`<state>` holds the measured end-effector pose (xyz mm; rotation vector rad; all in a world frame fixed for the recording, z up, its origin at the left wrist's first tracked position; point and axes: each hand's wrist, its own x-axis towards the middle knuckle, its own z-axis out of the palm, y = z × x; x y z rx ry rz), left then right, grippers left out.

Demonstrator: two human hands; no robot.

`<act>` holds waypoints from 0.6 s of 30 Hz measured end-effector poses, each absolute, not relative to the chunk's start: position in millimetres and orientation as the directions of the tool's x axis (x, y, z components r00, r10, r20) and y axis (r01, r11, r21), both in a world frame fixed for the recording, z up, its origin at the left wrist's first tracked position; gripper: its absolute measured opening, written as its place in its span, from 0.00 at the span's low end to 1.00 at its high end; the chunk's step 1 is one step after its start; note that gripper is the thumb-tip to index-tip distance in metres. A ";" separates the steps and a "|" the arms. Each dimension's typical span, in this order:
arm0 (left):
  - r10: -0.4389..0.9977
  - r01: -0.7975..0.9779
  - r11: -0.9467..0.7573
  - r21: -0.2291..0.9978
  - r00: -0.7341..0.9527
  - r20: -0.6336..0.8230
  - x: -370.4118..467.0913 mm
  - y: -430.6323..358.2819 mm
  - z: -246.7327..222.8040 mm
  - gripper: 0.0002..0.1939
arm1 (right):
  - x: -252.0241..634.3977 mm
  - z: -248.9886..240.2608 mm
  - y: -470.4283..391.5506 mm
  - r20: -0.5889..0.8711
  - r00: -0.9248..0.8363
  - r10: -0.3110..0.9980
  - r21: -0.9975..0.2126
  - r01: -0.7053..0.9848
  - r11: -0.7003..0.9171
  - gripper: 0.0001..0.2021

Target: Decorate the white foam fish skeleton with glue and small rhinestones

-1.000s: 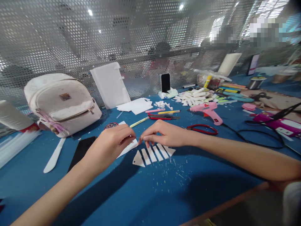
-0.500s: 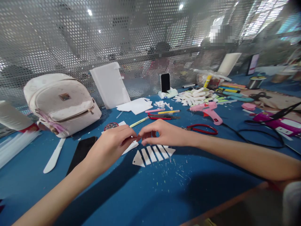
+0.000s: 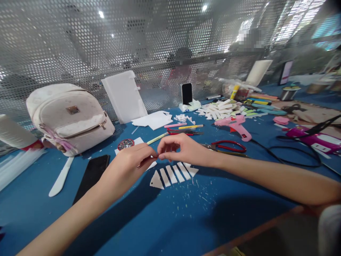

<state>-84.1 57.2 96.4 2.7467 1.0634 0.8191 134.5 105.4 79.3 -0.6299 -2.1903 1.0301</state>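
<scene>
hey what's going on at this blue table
A person's left grip and right grip meet, or nearly meet, at the fingertips above the table; anything pinched between them is too small to make out. Nearer the person, white pieces lie laid out in a fish shape. A pink glue gun lies off to the right, in neither grip.
</scene>
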 end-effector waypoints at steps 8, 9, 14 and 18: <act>0.660 0.610 -0.744 0.274 0.605 0.445 -81.6 57.0 97.6 0.07 | 135.0 79.7 106.5 0.374 -0.707 0.600 -0.761 0.136 0.634 0.03; 0.668 0.615 -0.737 0.281 0.602 0.437 -81.8 57.3 97.4 0.07 | 135.4 79.9 107.3 0.380 -0.714 0.588 -0.750 0.136 0.648 0.03; 0.688 0.620 -0.722 0.309 0.593 0.418 -82.0 57.3 98.2 0.07 | 138.1 81.0 110.3 0.413 -0.743 0.527 -0.691 0.121 0.712 0.02; 0.697 0.619 -0.714 0.329 0.583 0.416 -81.6 56.8 98.2 0.06 | 139.6 82.6 110.0 0.421 -0.749 0.512 -0.679 0.114 0.725 0.02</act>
